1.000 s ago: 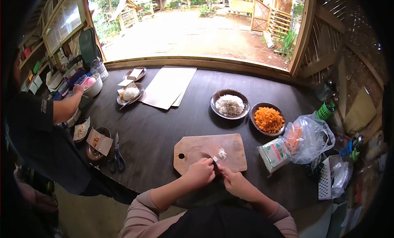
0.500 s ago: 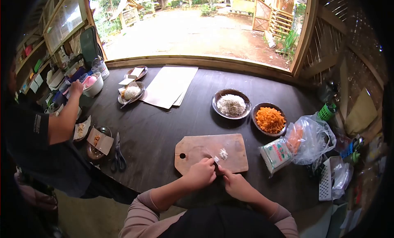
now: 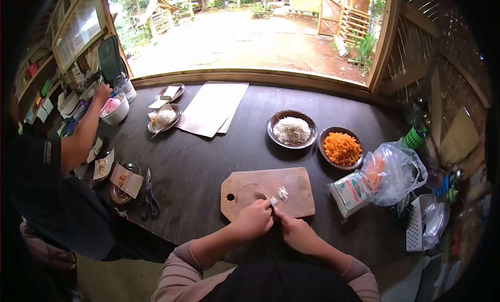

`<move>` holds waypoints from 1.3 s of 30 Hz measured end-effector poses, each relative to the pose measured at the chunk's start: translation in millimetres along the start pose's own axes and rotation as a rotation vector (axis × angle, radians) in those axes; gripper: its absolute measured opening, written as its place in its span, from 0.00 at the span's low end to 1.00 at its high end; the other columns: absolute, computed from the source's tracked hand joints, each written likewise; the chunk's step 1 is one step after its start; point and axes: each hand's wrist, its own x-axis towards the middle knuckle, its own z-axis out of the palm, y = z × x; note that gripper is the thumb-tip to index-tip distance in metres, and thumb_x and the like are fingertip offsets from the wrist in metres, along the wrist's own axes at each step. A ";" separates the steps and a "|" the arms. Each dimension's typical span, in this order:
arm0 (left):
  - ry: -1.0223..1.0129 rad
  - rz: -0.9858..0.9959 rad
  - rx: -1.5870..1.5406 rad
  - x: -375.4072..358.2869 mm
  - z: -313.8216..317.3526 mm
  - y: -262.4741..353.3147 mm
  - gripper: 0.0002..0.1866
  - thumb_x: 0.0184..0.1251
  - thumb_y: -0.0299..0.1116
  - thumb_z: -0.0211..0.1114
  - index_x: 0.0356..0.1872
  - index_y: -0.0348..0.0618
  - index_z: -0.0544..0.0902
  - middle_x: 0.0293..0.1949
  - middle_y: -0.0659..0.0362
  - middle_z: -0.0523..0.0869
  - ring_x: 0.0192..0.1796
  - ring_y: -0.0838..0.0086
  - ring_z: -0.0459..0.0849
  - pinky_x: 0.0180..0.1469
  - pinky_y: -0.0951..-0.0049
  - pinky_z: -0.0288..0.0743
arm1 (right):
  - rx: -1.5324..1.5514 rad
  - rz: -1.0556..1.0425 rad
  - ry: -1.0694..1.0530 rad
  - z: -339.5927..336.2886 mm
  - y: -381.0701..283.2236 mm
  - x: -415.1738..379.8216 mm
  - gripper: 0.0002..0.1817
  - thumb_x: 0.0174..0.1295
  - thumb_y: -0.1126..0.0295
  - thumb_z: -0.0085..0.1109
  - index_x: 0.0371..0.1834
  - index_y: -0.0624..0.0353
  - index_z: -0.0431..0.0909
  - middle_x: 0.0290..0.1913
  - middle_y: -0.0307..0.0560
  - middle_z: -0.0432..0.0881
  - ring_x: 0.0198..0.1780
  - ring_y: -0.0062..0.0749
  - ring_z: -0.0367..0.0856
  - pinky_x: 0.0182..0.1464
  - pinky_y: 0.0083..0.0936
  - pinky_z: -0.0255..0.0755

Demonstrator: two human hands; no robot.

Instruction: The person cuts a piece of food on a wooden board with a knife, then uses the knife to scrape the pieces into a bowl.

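Note:
A wooden cutting board [image 3: 250, 185] with a hole at its left end lies in front of me. Over its near edge, my left hand [image 3: 254, 218] is closed, fingertips pinching a small white piece [image 3: 273, 200]. My right hand [image 3: 298, 231] is wrapped round what looks like a small knife, mostly hidden by my fingers, its tip end close to the left fingertips. Just beyond, a little heap of thin white strips [image 3: 282, 193] rests on the board. Farther back stand a bowl of white shreds [image 3: 291, 130] and a bowl of diced orange pieces [image 3: 342, 149].
To the right lie a white printed packet [image 3: 350, 194] and a clear plastic bag [image 3: 396, 172]. Black scissors [image 3: 150, 200], paper sheets [image 3: 213, 109] and a plate with white food [image 3: 165, 117] are leftward. A co-worker's arm [image 3: 83, 130] reaches over a white bucket [image 3: 115, 112].
The co-worker's hand has risen slightly and moved right above the bucket. My hands stay nearly in place at the board; the view has shifted a little.

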 end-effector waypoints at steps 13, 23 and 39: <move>0.086 0.088 0.145 1.5 3.8 -4.6 0.11 0.59 0.36 0.63 0.30 0.39 0.85 0.38 0.56 0.82 0.45 0.64 0.82 0.49 0.65 0.79 | 0.077 0.077 -0.053 -8.9 -8.3 -2.6 0.25 0.67 0.78 0.48 0.68 0.63 0.68 0.40 0.68 0.83 0.42 0.61 0.84 0.45 0.44 0.78; 0.029 0.071 0.089 1.0 2.8 -5.5 0.11 0.61 0.35 0.62 0.33 0.37 0.85 0.39 0.54 0.83 0.46 0.61 0.82 0.52 0.64 0.77 | 0.051 0.113 -0.118 -25.8 -22.5 -5.2 0.26 0.65 0.79 0.50 0.68 0.63 0.68 0.38 0.69 0.82 0.39 0.60 0.84 0.43 0.42 0.77; 0.099 0.099 0.095 0.6 3.4 -5.9 0.10 0.57 0.34 0.62 0.28 0.38 0.85 0.38 0.56 0.82 0.46 0.63 0.82 0.49 0.65 0.79 | 0.082 0.035 -0.032 -11.0 -6.6 -3.9 0.24 0.65 0.79 0.51 0.67 0.64 0.69 0.41 0.69 0.82 0.40 0.61 0.84 0.44 0.43 0.77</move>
